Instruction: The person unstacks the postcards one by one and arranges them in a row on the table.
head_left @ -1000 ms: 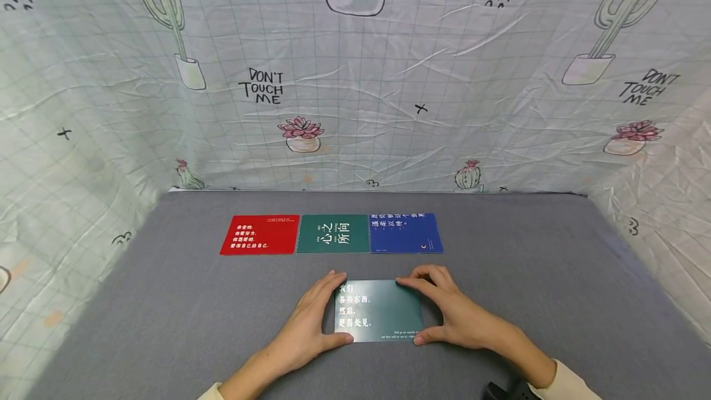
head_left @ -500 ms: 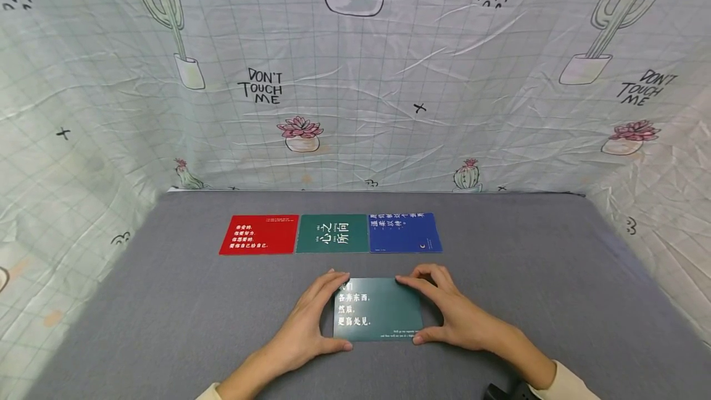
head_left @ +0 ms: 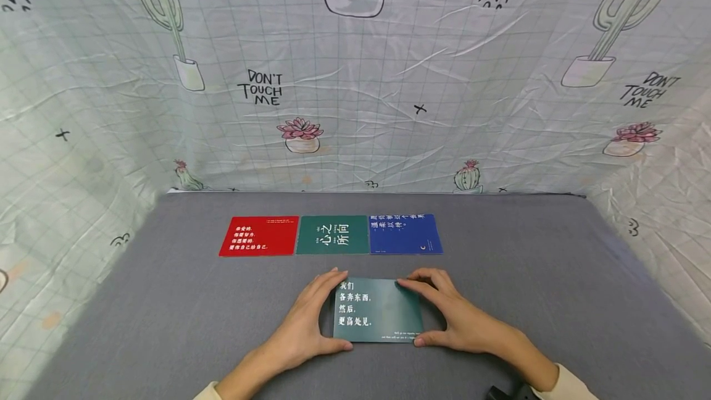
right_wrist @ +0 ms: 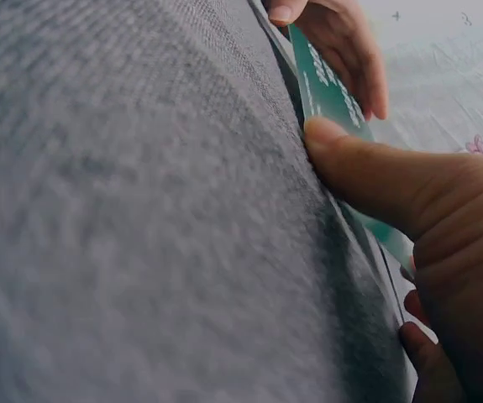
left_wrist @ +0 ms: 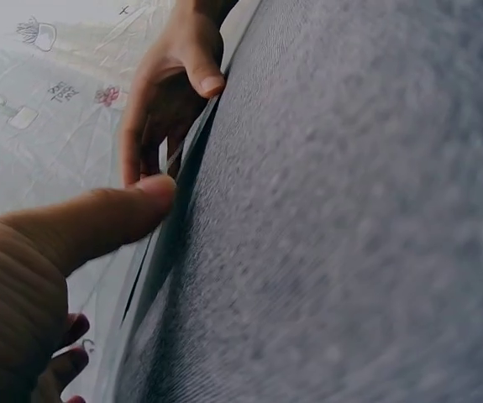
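A glossy green postcard (head_left: 380,313) with white Chinese lettering lies between both hands, close over the grey tabletop. My left hand (head_left: 305,320) holds its left end, thumb at the near corner and fingers at the far one. On the other end, my right hand (head_left: 455,313) pinches the card the same way. In the right wrist view the right thumb presses the near edge of the green postcard (right_wrist: 333,92). Seen nearly edge-on in the left wrist view, the card is a thin dark strip beside the left thumb.
Behind the hands, a red postcard (head_left: 259,236), a darker green postcard (head_left: 311,236) and a blue postcard (head_left: 408,241) lie in a row on the grey cloth (head_left: 166,326). A printed cactus curtain (head_left: 366,66) encloses the back and sides. Something black (head_left: 508,392) shows by the right wrist.
The glare on the held postcard has shifted, and its far edge has risen a little in the view. Both hands keep their grip in nearly the same place.
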### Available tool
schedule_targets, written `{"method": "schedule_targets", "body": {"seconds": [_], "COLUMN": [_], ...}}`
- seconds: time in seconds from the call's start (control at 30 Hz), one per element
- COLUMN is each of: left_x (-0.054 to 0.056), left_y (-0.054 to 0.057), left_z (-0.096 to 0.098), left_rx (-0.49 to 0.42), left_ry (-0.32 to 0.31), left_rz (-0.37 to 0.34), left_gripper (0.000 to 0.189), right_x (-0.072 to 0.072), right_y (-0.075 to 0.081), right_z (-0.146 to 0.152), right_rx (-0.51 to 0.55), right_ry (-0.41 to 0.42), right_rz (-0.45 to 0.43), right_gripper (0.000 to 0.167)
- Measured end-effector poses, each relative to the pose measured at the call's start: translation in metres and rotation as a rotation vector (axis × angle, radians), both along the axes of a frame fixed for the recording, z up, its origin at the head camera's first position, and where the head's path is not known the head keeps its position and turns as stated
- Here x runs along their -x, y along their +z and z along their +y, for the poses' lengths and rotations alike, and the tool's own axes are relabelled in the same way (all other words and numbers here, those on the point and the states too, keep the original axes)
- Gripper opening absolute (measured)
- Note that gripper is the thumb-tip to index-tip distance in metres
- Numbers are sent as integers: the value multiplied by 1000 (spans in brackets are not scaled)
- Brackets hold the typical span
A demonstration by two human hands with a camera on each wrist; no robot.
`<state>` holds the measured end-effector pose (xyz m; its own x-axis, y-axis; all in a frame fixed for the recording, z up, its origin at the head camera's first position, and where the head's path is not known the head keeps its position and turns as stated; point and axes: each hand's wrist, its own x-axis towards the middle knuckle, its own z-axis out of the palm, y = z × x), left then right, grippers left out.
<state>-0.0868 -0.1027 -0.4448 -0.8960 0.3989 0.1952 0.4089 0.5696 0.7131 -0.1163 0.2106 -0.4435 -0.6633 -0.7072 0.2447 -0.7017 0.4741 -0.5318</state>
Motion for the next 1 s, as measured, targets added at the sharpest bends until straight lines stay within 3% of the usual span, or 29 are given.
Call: {"method": "schedule_targets", "body": {"seconds": [0.3, 0.77, 1.0], "left_x": [4, 19, 27], "left_y": [7, 13, 17], "left_z": [5, 20, 33], "left_rx": [-15, -29, -18], "left_ry": [17, 6, 0], "left_rz": [-25, 43, 15], "left_gripper": [102, 102, 100], "right_x": [-1, 6, 8], "right_y": [12, 24, 26], "right_z": [9, 23, 30], "right_rx": [-40, -35, -25], "right_ry": [-21, -53, -91], "right_rz": [55, 85, 109], "right_gripper": [94, 90, 90]}}
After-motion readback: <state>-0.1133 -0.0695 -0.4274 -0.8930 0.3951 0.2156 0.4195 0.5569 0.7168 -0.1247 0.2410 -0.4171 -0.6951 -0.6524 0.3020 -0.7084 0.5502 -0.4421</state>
